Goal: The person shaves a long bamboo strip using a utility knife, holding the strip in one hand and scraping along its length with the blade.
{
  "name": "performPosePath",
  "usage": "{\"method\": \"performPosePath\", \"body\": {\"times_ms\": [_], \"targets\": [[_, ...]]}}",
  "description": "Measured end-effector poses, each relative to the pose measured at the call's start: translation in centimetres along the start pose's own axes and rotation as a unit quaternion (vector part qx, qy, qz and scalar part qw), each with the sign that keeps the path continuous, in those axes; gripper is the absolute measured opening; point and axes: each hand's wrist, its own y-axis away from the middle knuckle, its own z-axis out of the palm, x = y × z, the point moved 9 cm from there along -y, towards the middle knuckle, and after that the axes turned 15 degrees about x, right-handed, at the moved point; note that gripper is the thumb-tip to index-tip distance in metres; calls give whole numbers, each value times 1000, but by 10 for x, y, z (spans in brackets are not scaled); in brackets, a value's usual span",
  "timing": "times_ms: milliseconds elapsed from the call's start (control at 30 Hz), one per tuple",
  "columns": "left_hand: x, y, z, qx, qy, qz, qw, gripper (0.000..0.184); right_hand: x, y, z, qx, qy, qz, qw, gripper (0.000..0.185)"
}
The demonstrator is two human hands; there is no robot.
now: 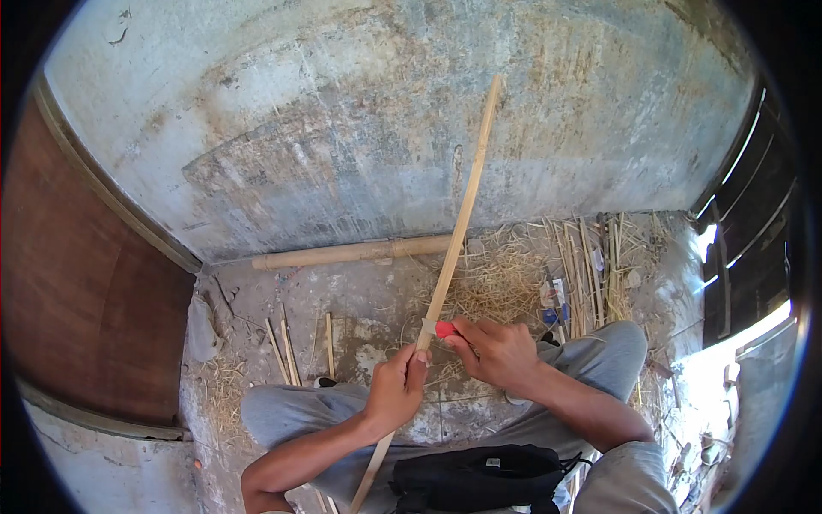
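Note:
A long bamboo strip (463,214) runs from my lap up toward the wall, its far end raised. My left hand (398,390) is closed round its lower part, thumb lying along it. In my right hand (497,349) is a small knife with a red handle (444,329), pinched between thumb and fingers. The knife's short pale blade (430,326) lies across the strip, just above my left hand. Most of the handle is hidden by my fingers.
Thin shavings (497,278) are heaped on the floor beyond my knees. A bamboo pole (360,254) lies along the stained wall (342,128). Several narrow strips (591,274) lie at right, others (287,347) at left. A black bag (479,480) rests on my lap.

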Motion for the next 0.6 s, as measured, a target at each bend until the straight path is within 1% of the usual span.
{"method": "performPosePath", "body": {"times_ms": [200,300,500,600], "targets": [[0,0,1,-8,7,-22,1000,22,2,0,1,6,-1,-16,1000,26],[6,-1,0,-3,3,-7,1000,21,2,0,0,13,4,-22,1000,27],[3,-1,1,-8,17,-24,1000,20,1,-1,-1,20,10,-29,999,27],[3,-1,1,-5,19,-17,1000,21,1,-2,-1,19,16,-28,999,28]]}}
